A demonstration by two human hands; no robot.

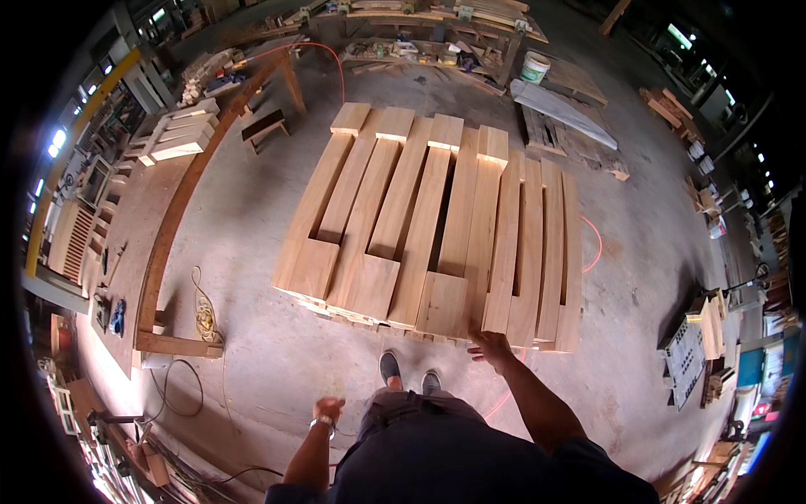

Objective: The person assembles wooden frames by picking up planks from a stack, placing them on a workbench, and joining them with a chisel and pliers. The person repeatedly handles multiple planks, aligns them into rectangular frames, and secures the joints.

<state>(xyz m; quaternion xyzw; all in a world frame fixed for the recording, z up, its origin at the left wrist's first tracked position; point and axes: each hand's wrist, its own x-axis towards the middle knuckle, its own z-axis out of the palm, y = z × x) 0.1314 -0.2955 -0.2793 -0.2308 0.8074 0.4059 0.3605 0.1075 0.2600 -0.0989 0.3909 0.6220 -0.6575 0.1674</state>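
A stack of pale planed timber pieces (424,197) lies in front of me, its long boards side by side with gaps between some of them. Shorter blocks show at the ends, such as a square-faced block (442,304) at the near edge. My right hand (492,349) is at the near edge of the stack, just right of that block. Its fingers are apart and hold nothing; whether they touch the wood I cannot tell. Lower and to the left, my left hand (328,409) hangs free beside my body, fingers loosely bent and empty, with a watch (321,422) on the wrist.
At left stands a long workbench (138,244) with a wooden frame (180,132) on it. A yellow coiled cord (205,319) and dark cables lie on the floor. Beyond the stack are a white bucket (535,67) and low boards (567,118). A red hose (594,244) curves along the right.
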